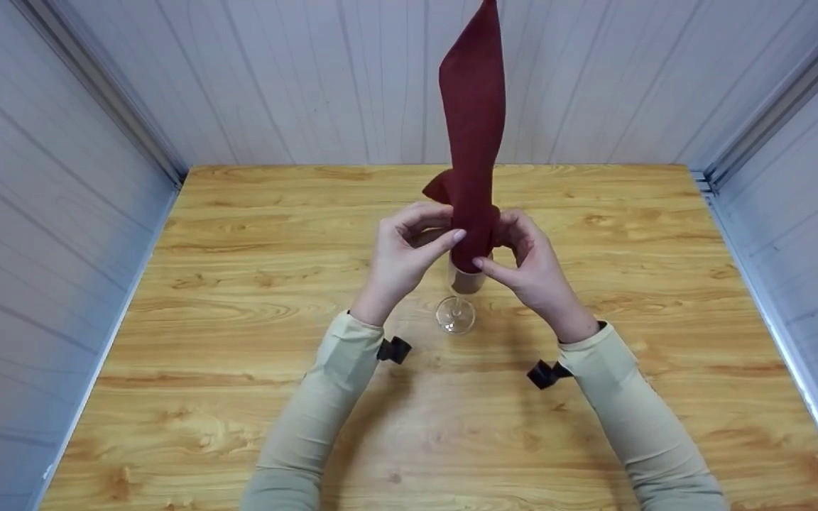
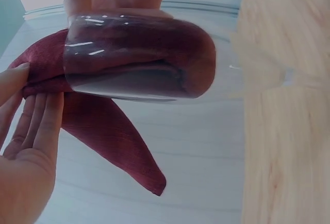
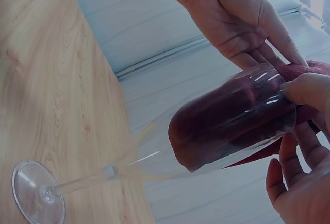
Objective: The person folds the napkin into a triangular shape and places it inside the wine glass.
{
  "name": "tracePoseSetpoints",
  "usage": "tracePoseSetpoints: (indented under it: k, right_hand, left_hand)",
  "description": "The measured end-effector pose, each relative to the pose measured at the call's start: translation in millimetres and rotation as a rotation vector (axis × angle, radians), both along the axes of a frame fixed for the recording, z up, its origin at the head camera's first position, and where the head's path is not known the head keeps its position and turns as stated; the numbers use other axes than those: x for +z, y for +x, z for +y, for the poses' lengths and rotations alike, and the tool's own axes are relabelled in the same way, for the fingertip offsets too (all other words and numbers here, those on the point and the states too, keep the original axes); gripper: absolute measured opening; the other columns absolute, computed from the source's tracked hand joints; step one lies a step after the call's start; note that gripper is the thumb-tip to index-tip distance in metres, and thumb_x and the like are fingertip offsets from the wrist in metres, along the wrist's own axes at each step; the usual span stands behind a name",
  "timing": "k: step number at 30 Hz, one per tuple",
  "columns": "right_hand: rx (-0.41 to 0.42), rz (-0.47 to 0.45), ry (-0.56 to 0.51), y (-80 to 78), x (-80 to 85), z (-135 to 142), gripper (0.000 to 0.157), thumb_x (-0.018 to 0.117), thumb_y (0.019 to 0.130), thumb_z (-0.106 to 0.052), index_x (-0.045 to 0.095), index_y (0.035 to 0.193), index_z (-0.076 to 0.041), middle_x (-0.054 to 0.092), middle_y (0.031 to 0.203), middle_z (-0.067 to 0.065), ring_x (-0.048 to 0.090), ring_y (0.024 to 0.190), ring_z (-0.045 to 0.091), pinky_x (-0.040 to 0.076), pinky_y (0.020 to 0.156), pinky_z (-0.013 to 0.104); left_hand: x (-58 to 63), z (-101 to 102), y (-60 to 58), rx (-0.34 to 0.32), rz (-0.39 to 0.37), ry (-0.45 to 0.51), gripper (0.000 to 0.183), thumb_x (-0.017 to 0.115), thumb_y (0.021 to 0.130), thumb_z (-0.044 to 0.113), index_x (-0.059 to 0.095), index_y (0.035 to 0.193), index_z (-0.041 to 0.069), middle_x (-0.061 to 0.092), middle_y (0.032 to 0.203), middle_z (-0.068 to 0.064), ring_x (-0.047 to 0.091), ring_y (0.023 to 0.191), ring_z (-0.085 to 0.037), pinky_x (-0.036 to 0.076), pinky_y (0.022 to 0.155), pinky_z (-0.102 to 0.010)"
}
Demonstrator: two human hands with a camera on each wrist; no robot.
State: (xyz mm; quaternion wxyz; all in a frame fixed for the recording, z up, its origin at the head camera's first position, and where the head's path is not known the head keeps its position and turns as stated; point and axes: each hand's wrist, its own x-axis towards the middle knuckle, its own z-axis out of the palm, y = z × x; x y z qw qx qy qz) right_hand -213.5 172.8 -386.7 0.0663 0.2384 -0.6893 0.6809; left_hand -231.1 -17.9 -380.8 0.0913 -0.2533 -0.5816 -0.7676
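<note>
A dark red cloth napkin [image 1: 474, 135] stands tall and folded in a clear stemmed glass [image 3: 154, 157], its rounded lower end visible through the bowl. One pointed flap [image 2: 124, 147] hangs outside the glass in the left wrist view. My left hand [image 1: 409, 248] pinches the napkin from the left, just above the rim, thumb in front and fingers behind. From the right, my right hand [image 1: 533, 266] holds the napkin at the rim, its thumb in front near the glass edge. The glass's round foot [image 1: 456, 316] is on the table.
A wood-grain table [image 1: 238, 284] lies under the glass. Pale panelled walls [image 1: 309, 85] rise behind it and at both sides. Black mounts [image 1: 395, 350] sit at both wrists, beside the light sleeves [image 1: 341, 362].
</note>
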Motion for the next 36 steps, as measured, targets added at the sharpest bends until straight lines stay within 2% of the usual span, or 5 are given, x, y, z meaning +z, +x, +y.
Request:
tracePoseSetpoints:
  k: [4, 11, 20, 28, 36]
  right_hand:
    - [0.023, -0.025, 0.018, -4.8, -6.2, 6.9, 0.038, 0.072, 0.08, 0.009, 0.054, 0.113, 0.003, 0.062, 0.102, 0.014, 0.055, 0.095, 0.028, 0.041, 0.088, 0.039]
    - [0.071, -0.099, -0.049, -7.6, -2.3, 12.6, 0.027, 0.051, 0.096, 0.0, 0.059, 0.121, 0.005, 0.062, 0.117, 0.015, 0.053, 0.112, 0.029, 0.038, 0.099, 0.044]
    - [-0.061, -0.145, -0.136, -13.2, -1.6, 8.9, 0.017, 0.062, 0.092, -0.001, 0.068, 0.107, 0.003, 0.068, 0.103, 0.01, 0.061, 0.098, 0.021, 0.046, 0.092, 0.036]
    - [-0.093, -0.157, -0.205, -16.5, 2.1, -1.3, 0.017, 0.068, 0.086, 0.001, 0.068, 0.103, 0.003, 0.067, 0.098, 0.014, 0.062, 0.091, 0.023, 0.05, 0.085, 0.034]
    - [-0.271, -0.111, -0.155, -18.9, 7.4, -9.9, 0.013, 0.076, 0.079, 0.003, 0.066, 0.088, 0.002, 0.066, 0.081, 0.007, 0.059, 0.074, 0.018, 0.049, 0.068, 0.027]
  left_hand:
    - [1.4, -2.4, 0.7, -0.006, -0.042, 0.003, 0.027, 0.073, 0.078, -0.01, 0.064, 0.104, -0.013, 0.067, 0.097, -0.011, 0.066, 0.089, -0.023, 0.053, 0.084, -0.043]
    - [2.7, -4.8, -3.6, -0.008, -0.127, 0.028, 0.028, 0.072, 0.079, -0.009, 0.064, 0.105, -0.012, 0.067, 0.098, -0.014, 0.065, 0.089, -0.024, 0.052, 0.087, -0.043]
    - [10.6, 2.5, -9.0, -0.001, -0.187, 0.028, 0.021, 0.073, 0.081, -0.002, 0.069, 0.101, -0.005, 0.068, 0.098, -0.011, 0.066, 0.089, -0.025, 0.052, 0.086, -0.041]
    - [15.1, 3.3, -10.1, 0.03, -0.171, -0.017, 0.017, 0.076, 0.08, 0.0, 0.07, 0.095, -0.004, 0.067, 0.094, -0.011, 0.067, 0.087, -0.027, 0.054, 0.083, -0.042]
    - [18.4, 5.3, -9.2, 0.039, -0.166, -0.063, 0.019, 0.076, 0.08, 0.001, 0.069, 0.096, -0.006, 0.068, 0.092, -0.008, 0.066, 0.086, -0.026, 0.054, 0.083, -0.042]
